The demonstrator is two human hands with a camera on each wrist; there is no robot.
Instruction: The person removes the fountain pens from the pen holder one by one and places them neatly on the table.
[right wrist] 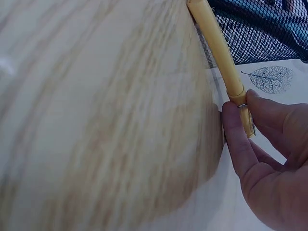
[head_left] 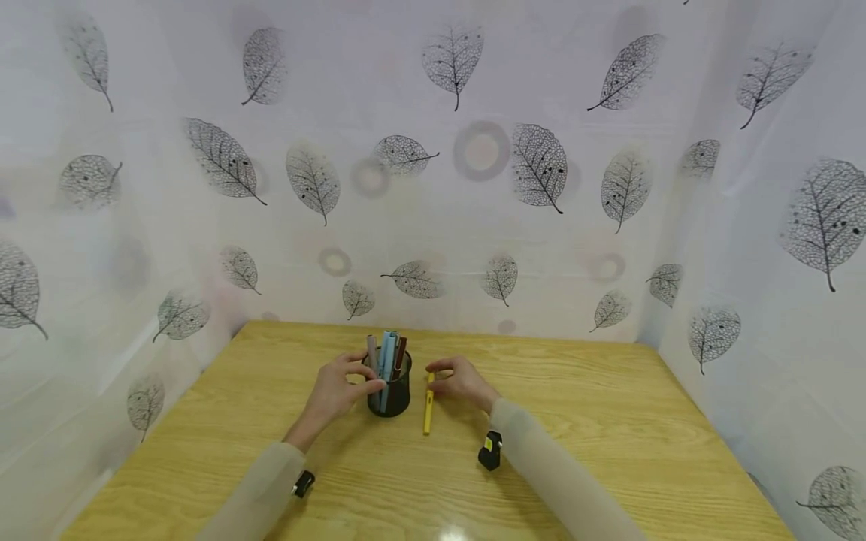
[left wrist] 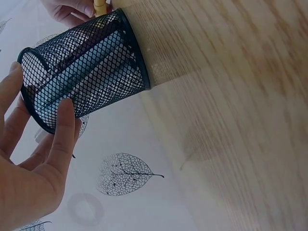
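Note:
A black mesh pen holder [head_left: 399, 398] stands upright on the table with several pens in it, among them light blue pens [head_left: 388, 353], a greyish-pink one [head_left: 372, 352] and a dark red one [head_left: 401, 353]. My left hand [head_left: 336, 387] grips the holder near its rim, its fingertips against the mesh [left wrist: 91, 67] in the left wrist view. To the right of the holder, my right hand [head_left: 462, 379] pinches a yellow pen [head_left: 428, 413] by its far end between thumb and fingers. In the right wrist view the yellow pen [right wrist: 219, 48] slants past the holder.
The wood-grain table [head_left: 575, 421] reaches back to a pale curtain [head_left: 433, 225] printed with leaves, which also hangs along both sides. Small black devices sit at my left wrist [head_left: 304, 484] and right wrist [head_left: 490, 451].

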